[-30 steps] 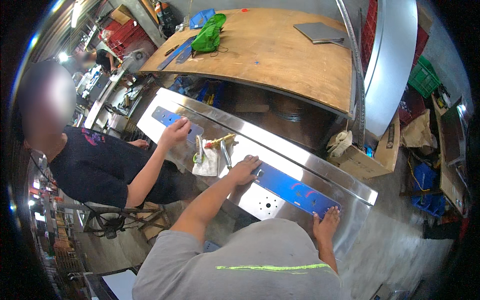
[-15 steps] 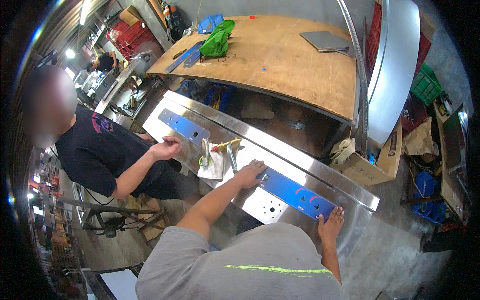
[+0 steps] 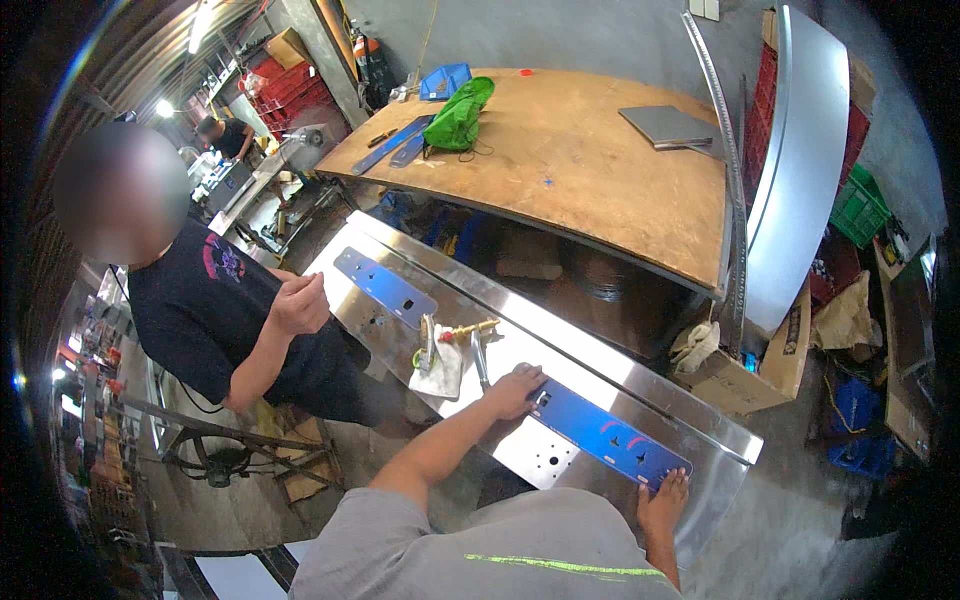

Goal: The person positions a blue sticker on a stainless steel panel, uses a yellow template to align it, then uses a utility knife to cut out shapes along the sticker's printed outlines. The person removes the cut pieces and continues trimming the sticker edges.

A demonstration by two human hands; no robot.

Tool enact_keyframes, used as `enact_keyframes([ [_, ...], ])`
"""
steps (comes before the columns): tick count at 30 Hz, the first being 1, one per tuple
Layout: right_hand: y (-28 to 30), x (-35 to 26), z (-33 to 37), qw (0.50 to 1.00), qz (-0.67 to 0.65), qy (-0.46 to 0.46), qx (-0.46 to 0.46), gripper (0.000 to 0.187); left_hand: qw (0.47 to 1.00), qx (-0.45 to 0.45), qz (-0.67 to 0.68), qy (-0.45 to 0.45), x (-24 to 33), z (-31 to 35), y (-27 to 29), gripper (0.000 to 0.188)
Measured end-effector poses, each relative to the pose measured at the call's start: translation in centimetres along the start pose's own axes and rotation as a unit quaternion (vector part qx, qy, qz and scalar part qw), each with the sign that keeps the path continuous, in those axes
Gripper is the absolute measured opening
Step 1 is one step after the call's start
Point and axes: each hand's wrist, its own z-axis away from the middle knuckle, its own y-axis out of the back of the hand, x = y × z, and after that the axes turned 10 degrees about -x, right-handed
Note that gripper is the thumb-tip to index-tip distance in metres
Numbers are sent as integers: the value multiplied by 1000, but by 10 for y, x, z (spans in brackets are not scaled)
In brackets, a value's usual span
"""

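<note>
A long blue control-panel plate (image 3: pixel 590 422) with cut-outs and red arcs lies along a shiny bent sheet-metal panel (image 3: pixel 535 450). My left hand (image 3: pixel 517 390) rests on its left end, fingers stretched over the plate. At the opposite end, the fingers of my right hand (image 3: pixel 664 500) lie extended along the edge. Just beyond my left hand are a brass valve fitting (image 3: pixel 470 330), a metal-handled tool (image 3: pixel 481 362) and a white cloth (image 3: pixel 437 375). A second blue plate (image 3: pixel 385 288) sits farther up the sheet metal.
A person in a black shirt (image 3: pixel 235 310) stands at the left, one hand raised over the sheet metal. Behind is a wooden table (image 3: pixel 580 150) with a green bag (image 3: pixel 460 115) and grey plates (image 3: pixel 665 127). A cardboard box (image 3: pixel 745 375) and curved metal sheet (image 3: pixel 800 170) stand at right.
The whole view has shifted, so the scene sits lower. The person's hand at left has risen, its fingers drawn together. My hands stay at the ends of the blue plate.
</note>
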Motion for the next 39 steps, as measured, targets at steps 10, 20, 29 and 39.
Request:
enact_keyframes([
  [10, -4, 4, 16, 998, -25, -32, -54, 95, 999, 36, 17, -15, -2, 0, -7, 78],
  [20, -41, 15, 38, 996, 41, -63, -53, 101, 999, -6, 41, 9, -3, 4, -8, 75],
  [29, -56, 29, 32, 990, 137, 14, -24, 92, 999, -18, 50, -10, -14, 5, -25, 71],
  [39, -65, 28, 28, 935, 349, 35, -54, 83, 997, -23, 59, -31, -18, 5, -30, 68],
])
